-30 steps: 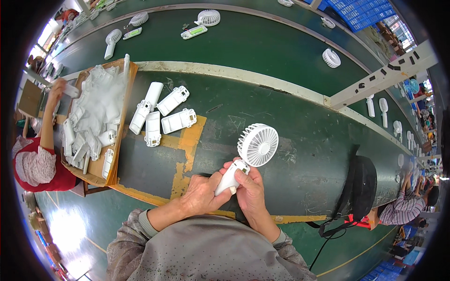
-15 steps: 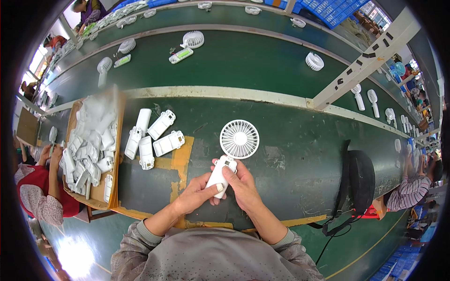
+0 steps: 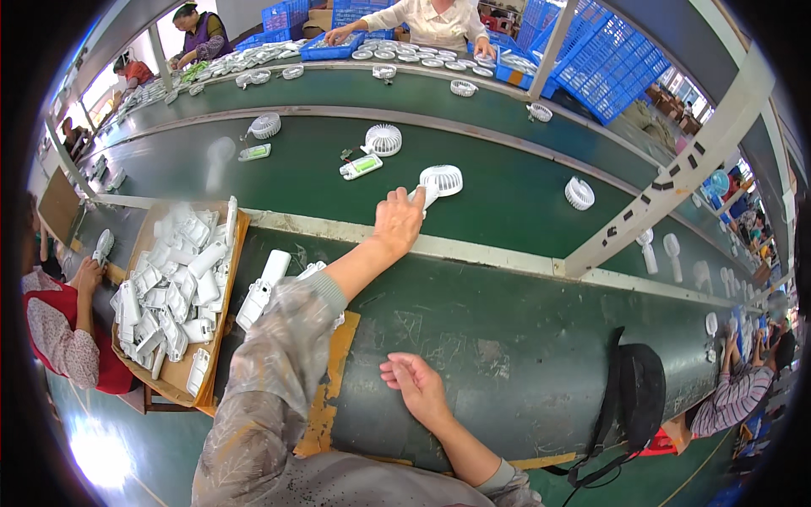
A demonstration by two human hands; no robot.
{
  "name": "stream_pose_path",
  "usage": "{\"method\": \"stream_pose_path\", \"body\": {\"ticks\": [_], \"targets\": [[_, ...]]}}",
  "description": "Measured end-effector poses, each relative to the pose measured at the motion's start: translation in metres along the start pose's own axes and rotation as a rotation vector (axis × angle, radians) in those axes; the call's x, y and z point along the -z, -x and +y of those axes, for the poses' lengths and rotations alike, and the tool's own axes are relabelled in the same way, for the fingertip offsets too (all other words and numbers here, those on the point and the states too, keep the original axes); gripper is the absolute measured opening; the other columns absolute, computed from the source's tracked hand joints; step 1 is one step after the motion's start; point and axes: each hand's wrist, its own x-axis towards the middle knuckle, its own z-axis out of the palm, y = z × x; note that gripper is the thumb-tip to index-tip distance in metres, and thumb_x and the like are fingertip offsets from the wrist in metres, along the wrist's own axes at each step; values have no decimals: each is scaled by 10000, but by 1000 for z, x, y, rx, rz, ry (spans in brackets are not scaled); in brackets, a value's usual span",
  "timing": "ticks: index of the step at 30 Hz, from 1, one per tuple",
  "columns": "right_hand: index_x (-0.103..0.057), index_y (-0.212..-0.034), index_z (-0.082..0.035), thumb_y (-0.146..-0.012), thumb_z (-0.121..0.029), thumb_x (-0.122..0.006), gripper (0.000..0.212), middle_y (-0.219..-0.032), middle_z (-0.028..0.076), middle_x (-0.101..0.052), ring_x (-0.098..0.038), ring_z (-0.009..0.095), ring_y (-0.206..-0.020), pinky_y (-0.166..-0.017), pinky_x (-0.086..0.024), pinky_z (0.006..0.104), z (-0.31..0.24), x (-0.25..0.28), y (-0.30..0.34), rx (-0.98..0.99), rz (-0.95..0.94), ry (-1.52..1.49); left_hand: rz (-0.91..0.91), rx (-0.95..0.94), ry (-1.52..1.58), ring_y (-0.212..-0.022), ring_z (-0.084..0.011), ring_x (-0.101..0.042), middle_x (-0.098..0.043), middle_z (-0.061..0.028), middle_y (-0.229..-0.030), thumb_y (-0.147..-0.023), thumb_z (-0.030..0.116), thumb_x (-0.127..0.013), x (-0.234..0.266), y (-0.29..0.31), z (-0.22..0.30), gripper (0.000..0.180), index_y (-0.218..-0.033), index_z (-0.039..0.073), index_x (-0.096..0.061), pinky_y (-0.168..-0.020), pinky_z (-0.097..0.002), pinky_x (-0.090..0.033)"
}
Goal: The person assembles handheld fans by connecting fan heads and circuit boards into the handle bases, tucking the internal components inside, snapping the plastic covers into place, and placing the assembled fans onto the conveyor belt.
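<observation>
Upper centre of frame: my left hand [image 3: 400, 221], fingers nearly closed, grips a white fan [image 3: 442, 180] by its handle over the green belt [image 3: 507, 198] | Lower centre: my right hand [image 3: 420, 390] hangs half-curled, seemingly holding nothing | Technique: a light, level grip should best clear the open handle [image 3: 361, 166] nearby

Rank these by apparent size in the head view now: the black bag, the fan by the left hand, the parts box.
1. Box, clearly largest.
2. Bag, counting its body and straps.
3. Fan, smallest, its handle partly covered by the left hand.
</observation>
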Motion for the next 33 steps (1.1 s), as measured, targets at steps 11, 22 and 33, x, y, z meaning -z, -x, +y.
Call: {"method": "stream_pose_path", "body": {"ticks": [11, 22, 33], "targets": [[-504, -1118, -13, -949, -130, -438, 215, -985, 111, -625, -620, 145, -867, -756, -516, 273, -8, -3, 1, -54, -8, 24, 36, 203, -289, -1023, -264, -505, -504, -112, -1068, -743, 113, -558, -63, -55, -117, 252, -986, 45, -537, -781, -420, -472], [-490, -1142, -32, -955, -157, -434, 232, -988, 81, -606, -581, 117, -820, -745, -492, 266, -2, 8, -3, -18, -55, -34, 137, -50, 257, -865, -408, -557, -563, -225, -945, -749, 36, -522, -4, -19, -89, 267, -1012, -6, -541, -743, -469, -458], [-469, -1186, -7, -937, -191, -465, 309, -1154, 159, -549, -554, 239, -1040, -876, -441, 325, -54, 40, 17, 346, 411, 204, -78, -360, 541, -924, -449, -508, -495, -286, -1022, -729, -102, -440, 118, 148, 23, 405, -1133, -85, -457, -848, -457, -411]]}}
